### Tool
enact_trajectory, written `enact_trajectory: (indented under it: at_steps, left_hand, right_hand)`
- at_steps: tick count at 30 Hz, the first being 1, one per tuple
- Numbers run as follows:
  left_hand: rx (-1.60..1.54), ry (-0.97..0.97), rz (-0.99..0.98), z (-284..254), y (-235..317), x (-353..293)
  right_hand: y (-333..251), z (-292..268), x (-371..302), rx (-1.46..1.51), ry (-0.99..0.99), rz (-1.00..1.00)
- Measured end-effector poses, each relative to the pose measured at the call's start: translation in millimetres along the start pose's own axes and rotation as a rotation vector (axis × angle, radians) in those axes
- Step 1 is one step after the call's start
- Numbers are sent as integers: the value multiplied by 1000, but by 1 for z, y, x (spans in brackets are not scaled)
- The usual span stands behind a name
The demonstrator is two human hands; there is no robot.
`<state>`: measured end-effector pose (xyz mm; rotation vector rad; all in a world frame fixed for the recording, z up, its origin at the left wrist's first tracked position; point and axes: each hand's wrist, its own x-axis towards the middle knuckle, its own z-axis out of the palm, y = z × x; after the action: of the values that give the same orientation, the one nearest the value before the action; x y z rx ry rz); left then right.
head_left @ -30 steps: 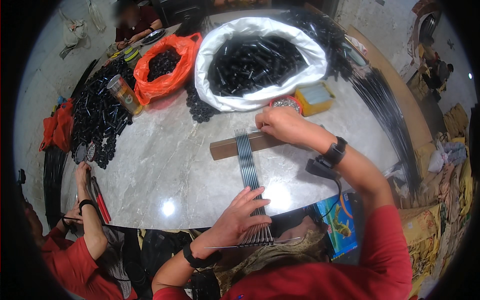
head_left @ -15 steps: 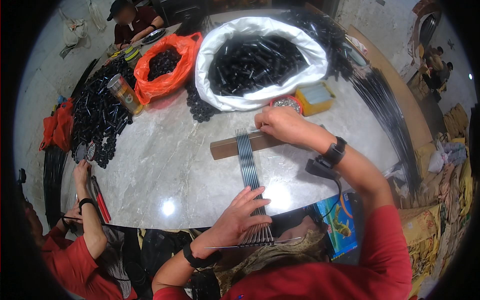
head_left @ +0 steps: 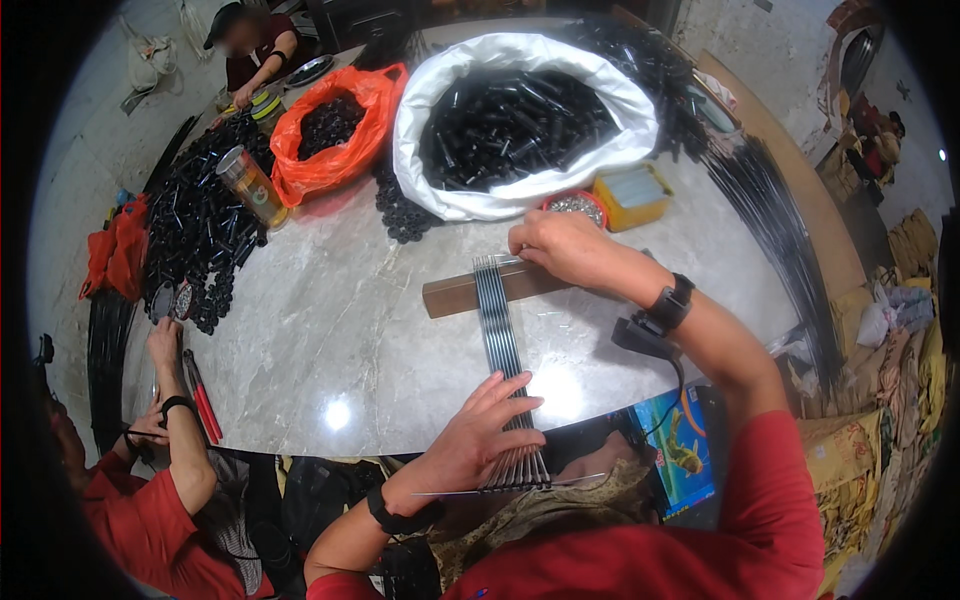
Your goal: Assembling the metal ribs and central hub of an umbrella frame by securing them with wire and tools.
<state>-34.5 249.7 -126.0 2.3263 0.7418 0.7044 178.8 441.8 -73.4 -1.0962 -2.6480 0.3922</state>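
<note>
On the near side of the brown block [head_left: 447, 297], the left hand [head_left: 478, 440] lays spread fingers over slim, shiny grey metal rods [head_left: 497, 335]; I cannot tell whether its hidden thumb clamps them. The rods lie across the block side by side like a ribbon, fanning at their near ends. The right hand [head_left: 565, 248] bends its fingers at the block's far edge; any grip is hidden. Bare tabletop [head_left: 330, 310] opens widely left of the block, less so right; the rods overhang its near edge. Their long axis crosses the block, pointing away and slightly left.
</note>
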Motion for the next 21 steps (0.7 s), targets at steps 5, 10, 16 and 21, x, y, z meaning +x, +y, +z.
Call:
enact_trajectory:
  at_steps: [5,10,16,21]
  left_hand:
    - [9,-2,7,1,-1,0]
    - [1,-3,1,0,0,0]
    - [1,-5,3,-1,0,1]
    - [-1,-2,0,0,0,0]
  right_hand:
    - [0,-1,-2,-11,18,-18]
    - [1,1,-2,2,32,-27]
    - [4,6,0,20,104,-97]
    - [3,6,1,17,64,-70]
